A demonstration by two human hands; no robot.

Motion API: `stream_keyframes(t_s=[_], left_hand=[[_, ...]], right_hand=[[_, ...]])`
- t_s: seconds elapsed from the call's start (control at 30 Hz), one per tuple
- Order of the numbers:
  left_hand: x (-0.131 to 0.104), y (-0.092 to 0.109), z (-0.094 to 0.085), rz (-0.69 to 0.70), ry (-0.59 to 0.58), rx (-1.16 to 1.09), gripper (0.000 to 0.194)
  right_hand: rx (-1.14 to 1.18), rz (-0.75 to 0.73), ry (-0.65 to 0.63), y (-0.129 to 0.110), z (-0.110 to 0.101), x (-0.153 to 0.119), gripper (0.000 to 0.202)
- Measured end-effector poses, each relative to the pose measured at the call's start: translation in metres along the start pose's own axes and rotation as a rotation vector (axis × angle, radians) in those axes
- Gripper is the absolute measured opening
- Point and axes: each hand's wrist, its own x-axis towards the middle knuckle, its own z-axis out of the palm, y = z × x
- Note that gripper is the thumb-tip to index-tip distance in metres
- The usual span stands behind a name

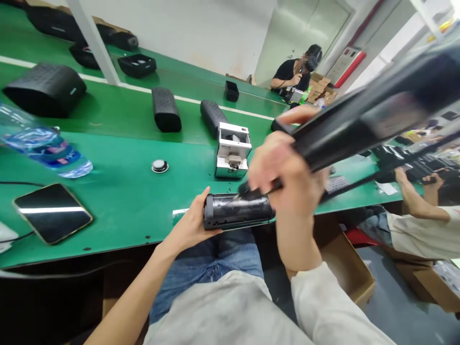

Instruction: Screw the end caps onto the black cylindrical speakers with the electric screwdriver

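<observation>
A black speaker housing [237, 210] with a perforated front lies lengthwise at the bench's front edge. My left hand [197, 215] is wrapped round its left end. Blurred by motion, my right hand [287, 167] grips a long black power tool [352, 105], whose dark tip reaches down over the housing. Whether the tip touches the housing cannot be made out. Just behind the housing stands a white and silver box-shaped device [233, 151] with an open top. A small round metal-rimmed part [160, 166] lies on the green mat to the left.
A phone [53, 212] and a water bottle [46, 143] lie on the left of the green bench [122, 191]. Several black speakers stand along the back, including one upright [166, 109]. A cardboard box [345, 263] is below right. Other people sit behind and at right.
</observation>
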Motion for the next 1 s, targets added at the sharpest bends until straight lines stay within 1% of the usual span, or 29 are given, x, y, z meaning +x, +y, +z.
stream_keyframes(t_s=[0.03,0.07,0.1,0.17,0.27,0.33,0.4,0.53,0.67,0.73,0.77,0.83,0.9,0.93,1.0], left_hand=[[-0.001,-0.001,0.0,-0.012,-0.014,0.007,0.139],[-0.001,-0.001,-0.001,-0.018,-0.028,0.013,0.141],[-0.001,-0.001,-0.001,-0.022,-0.036,0.016,0.142],[-0.001,0.001,-0.002,-0.027,-0.033,0.019,0.141],[-0.001,0.004,-0.003,-0.037,-0.032,0.021,0.141],[-0.002,0.005,-0.003,-0.047,-0.035,0.016,0.141],[-0.002,0.005,-0.004,-0.053,-0.038,0.009,0.14],[-0.003,0.003,-0.004,-0.058,-0.036,-0.001,0.14],[-0.002,0.003,-0.005,-0.059,-0.041,0.01,0.139],[-0.002,0.004,-0.005,-0.057,-0.04,0.013,0.14],[-0.002,0.005,-0.005,-0.051,-0.041,0.015,0.14],[-0.001,0.005,-0.006,-0.032,-0.042,0.021,0.141],[-0.001,0.004,-0.006,-0.016,-0.043,0.028,0.141],[-0.001,0.004,-0.005,-0.008,-0.041,0.03,0.141],[-0.001,0.001,-0.005,0.012,-0.035,0.03,0.142]], right_hand=[[-0.075,-0.097,0.075,0.0,-0.01,0.014,0.025],[-0.175,-0.165,0.155,0.005,-0.021,0.028,0.022],[-0.271,-0.213,0.221,0.014,-0.032,0.04,0.024],[-0.406,-0.239,0.289,0.039,-0.05,0.06,0.029],[-0.423,-0.253,0.282,0.083,-0.069,0.076,0.034],[-0.412,-0.275,0.274,0.107,-0.075,0.081,0.035],[-0.416,-0.275,0.257,0.123,-0.076,0.083,0.033],[-0.44,-0.245,0.254,0.142,-0.079,0.087,0.031],[-0.481,-0.206,0.252,0.15,-0.089,0.092,0.038],[-0.478,-0.182,0.239,0.147,-0.093,0.09,0.042],[-0.468,-0.166,0.229,0.141,-0.093,0.088,0.043],[-0.445,-0.117,0.195,0.121,-0.089,0.079,0.04],[-0.421,-0.069,0.174,0.088,-0.081,0.067,0.026],[-0.407,-0.063,0.189,0.068,-0.075,0.06,0.019],[-0.405,-0.052,0.228,0.026,-0.066,0.045,0.017]])
